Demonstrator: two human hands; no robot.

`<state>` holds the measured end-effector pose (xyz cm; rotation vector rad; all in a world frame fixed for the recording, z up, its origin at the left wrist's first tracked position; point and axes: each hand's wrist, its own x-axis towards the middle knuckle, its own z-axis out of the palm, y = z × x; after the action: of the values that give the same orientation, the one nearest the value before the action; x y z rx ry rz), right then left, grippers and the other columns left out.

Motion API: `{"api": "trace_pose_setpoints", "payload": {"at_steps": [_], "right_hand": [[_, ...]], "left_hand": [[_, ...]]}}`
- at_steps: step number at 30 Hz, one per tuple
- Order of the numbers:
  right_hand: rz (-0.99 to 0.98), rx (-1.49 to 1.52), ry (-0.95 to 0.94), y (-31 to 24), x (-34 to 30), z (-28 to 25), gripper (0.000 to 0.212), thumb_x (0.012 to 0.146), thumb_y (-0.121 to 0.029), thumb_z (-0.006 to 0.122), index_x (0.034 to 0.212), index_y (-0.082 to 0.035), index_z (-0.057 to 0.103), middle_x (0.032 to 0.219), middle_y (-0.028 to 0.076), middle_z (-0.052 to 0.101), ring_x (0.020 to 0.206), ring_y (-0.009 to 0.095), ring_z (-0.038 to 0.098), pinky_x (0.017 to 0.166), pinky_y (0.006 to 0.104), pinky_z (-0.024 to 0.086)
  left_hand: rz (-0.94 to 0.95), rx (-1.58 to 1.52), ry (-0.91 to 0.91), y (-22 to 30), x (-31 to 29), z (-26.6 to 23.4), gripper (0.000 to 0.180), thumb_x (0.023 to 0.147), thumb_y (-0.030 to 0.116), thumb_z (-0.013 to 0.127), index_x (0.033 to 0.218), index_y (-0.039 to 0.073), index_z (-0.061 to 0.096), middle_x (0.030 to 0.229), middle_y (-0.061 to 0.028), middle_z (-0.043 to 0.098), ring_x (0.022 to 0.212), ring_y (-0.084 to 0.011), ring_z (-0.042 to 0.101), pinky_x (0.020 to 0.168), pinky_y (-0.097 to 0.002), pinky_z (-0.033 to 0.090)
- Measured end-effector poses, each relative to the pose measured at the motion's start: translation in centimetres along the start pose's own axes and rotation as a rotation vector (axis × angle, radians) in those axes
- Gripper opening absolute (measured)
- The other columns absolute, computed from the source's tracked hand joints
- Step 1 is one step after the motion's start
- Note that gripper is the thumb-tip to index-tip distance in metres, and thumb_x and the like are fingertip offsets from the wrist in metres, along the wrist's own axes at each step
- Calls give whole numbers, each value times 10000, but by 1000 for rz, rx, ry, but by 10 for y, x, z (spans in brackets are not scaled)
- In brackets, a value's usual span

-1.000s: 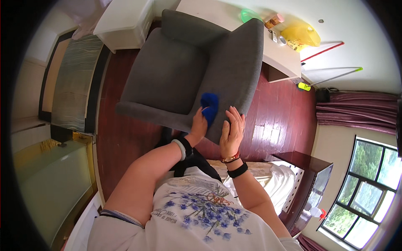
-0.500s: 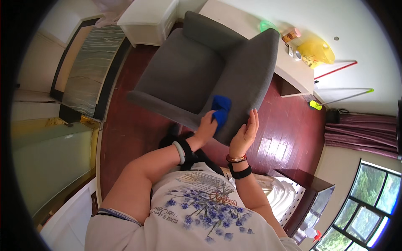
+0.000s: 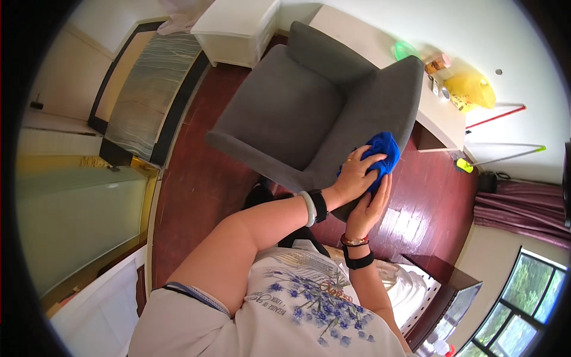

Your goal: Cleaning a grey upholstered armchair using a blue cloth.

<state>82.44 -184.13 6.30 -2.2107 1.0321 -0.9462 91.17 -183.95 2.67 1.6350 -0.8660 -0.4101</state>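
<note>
The person's left hand (image 3: 355,174) is grasping a bunched blue cloth (image 3: 385,149), its fingers spreading over the folds, and the cloth is lying on the backrest (image 3: 380,101) of a grey armchair (image 3: 291,113), toward the end nearest the person. The right hand (image 3: 367,215) is sitting just below, fingers extended and close together, seemingly resting against the backrest's outer edge; from where I'm standing, I can't tell whether its fingertips are also touching the cloth. To my mind, doing this well is a matter of keeping the cloth flat under the palm, pressing evenly along the fabric and steadying the backrest with the right hand. I'm counting one cloth, one armchair and two armrests (image 3: 256,156). Farther out, one white cabinet (image 3: 235,30) is standing, and one pale desk (image 3: 440,116) is carrying one yellow bag (image 3: 473,89). Two long-handled tools (image 3: 496,116) are leaning by the wall.
</note>
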Motion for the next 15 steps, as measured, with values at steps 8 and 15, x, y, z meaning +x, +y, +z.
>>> {"api": "trace_pose_setpoints", "payload": {"at_steps": [8,15], "right_hand": [[-50,-125,-124,-11,-3,0,473,830,84,428,1294,-6,446,1365,188,411,1239,344,422,1015,390,365],[19,-176,-126,-15,-5,0,456,819,89,427,1262,-9,481,1334,158,456,1223,316,444,1016,379,361]], "left_hand": [[-191,-156,133,-79,-11,15,311,879,124,456,1173,130,558,1268,-203,436,1136,-400,441,978,-448,367],[-384,161,-33,-148,-44,-1,333,896,153,416,1196,52,519,1163,-208,531,1101,-380,485,945,-452,386]]}}
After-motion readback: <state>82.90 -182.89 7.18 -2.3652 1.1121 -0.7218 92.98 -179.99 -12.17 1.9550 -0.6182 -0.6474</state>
